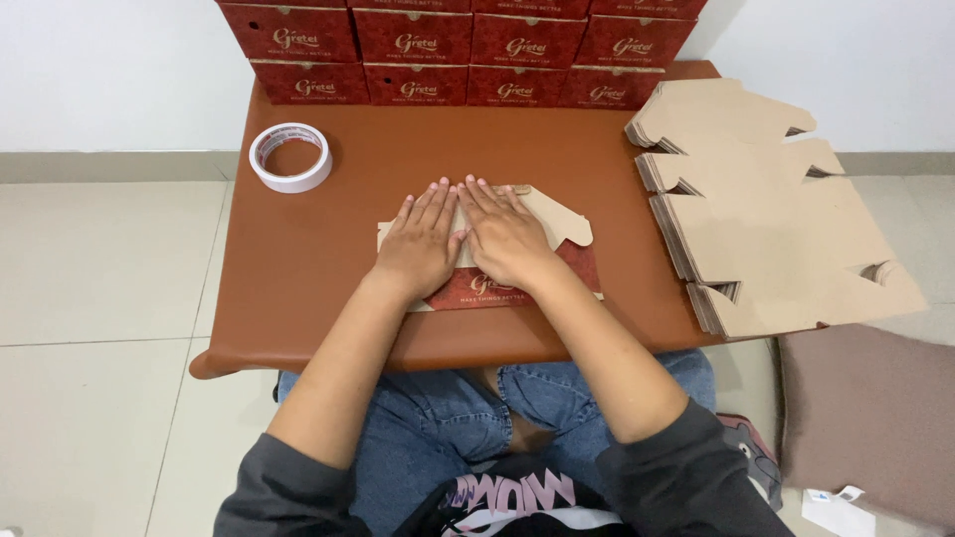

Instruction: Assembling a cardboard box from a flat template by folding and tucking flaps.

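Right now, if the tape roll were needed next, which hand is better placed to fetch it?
Probably the left hand. Both hands lie flat on the folded box blank at mid-table, but the tape roll sits at the far left, on the left hand's side. The right hand would have to cross over.

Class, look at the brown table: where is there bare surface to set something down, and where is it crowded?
Free: the table left of the left hand, below the tape roll; also between the hands and the red boxes. Crowded: the right edge, under the flat cardboard stack.
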